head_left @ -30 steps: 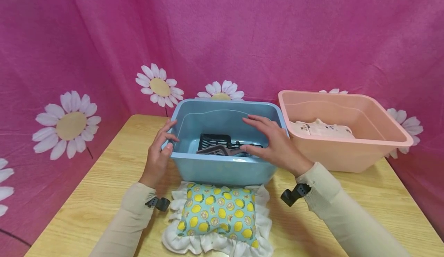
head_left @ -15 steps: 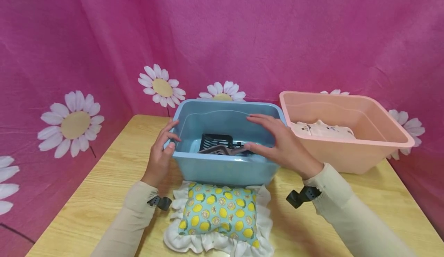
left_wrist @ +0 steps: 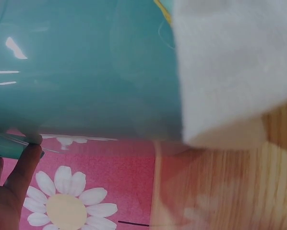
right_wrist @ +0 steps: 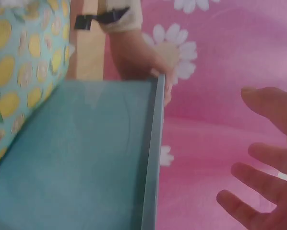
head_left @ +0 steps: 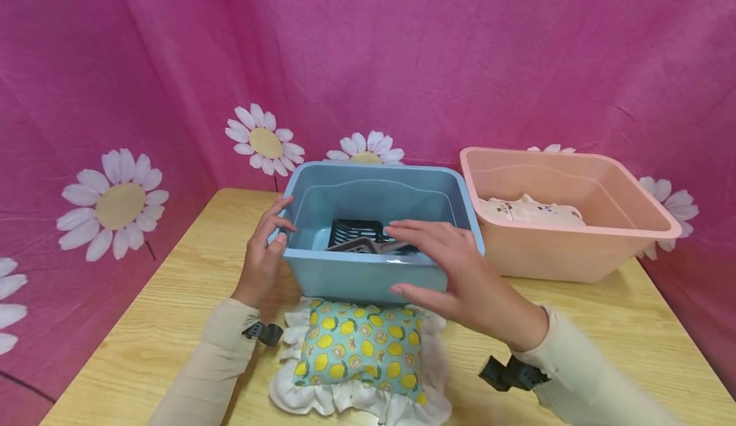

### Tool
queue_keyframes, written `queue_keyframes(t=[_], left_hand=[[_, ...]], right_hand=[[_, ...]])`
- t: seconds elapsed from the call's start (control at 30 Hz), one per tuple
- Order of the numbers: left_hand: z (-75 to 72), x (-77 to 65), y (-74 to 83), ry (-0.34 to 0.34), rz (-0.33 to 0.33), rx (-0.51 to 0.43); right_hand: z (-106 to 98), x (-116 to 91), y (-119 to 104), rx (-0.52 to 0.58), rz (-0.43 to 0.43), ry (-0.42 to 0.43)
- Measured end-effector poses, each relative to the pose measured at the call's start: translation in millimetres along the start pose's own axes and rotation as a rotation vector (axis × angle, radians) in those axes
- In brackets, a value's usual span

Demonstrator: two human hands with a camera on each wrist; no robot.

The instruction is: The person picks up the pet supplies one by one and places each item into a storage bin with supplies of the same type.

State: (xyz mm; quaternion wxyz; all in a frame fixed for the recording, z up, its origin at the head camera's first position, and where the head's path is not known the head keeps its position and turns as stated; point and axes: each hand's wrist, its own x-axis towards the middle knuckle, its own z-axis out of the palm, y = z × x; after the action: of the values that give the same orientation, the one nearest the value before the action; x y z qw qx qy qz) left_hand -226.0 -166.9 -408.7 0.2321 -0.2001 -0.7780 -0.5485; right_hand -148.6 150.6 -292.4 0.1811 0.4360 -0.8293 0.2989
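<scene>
A blue plastic bin (head_left: 362, 279) stands upright on the table. My left hand (head_left: 260, 263) holds its left rim near the front corner, fingers hooked over the edge; the left wrist view shows those fingers (left_wrist: 24, 167) at the rim too. Inside the bin lie a black slotted litter scoop (head_left: 345, 229) and a grey scoop (head_left: 376, 247) in front of it. Over the bin's front right side hovers my right hand (head_left: 462, 282), holding nothing, its thumb spread from the fingers. Just in front of the bin is a lemon-print cushion (head_left: 359, 346) with a white ruffle.
A pink bin (head_left: 581, 257) stands close to the right, with a white printed soft item (head_left: 535, 212) inside. Behind both bins hangs a pink daisy-print cloth (head_left: 368, 62). The wooden table (head_left: 149, 324) extends to the left and right.
My right hand has come back from over the bin's inside toward the cushion, and its thumb has dropped below the front rim. The left hand, bins and cushion stay put.
</scene>
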Motion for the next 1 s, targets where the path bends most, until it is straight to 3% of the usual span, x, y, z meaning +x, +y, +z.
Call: queue_keyframes(t=[0.17,0.37,0.67,0.87,1.0], left_hand=[[-0.6,0.2,1.1,-0.007,-0.005,-0.005],[-0.7,1.5,3.1,-0.005,0.000,-0.006],[1.6,2.7,-0.8,-0.003,0.029,-0.025],[1.2,2.3,6.8,0.014,0.000,-0.031],[0.0,1.1,0.9,0.009,-0.006,-0.018]], right_hand=[[9,-6,-17,0.002,-0.081,0.012],[25,-15,-29,0.021,-0.120,-0.032],[65,-36,-24,0.039,-0.033,-0.179],[90,-45,-11,0.032,0.029,-0.269],[101,-49,-5,0.017,0.085,-0.364]])
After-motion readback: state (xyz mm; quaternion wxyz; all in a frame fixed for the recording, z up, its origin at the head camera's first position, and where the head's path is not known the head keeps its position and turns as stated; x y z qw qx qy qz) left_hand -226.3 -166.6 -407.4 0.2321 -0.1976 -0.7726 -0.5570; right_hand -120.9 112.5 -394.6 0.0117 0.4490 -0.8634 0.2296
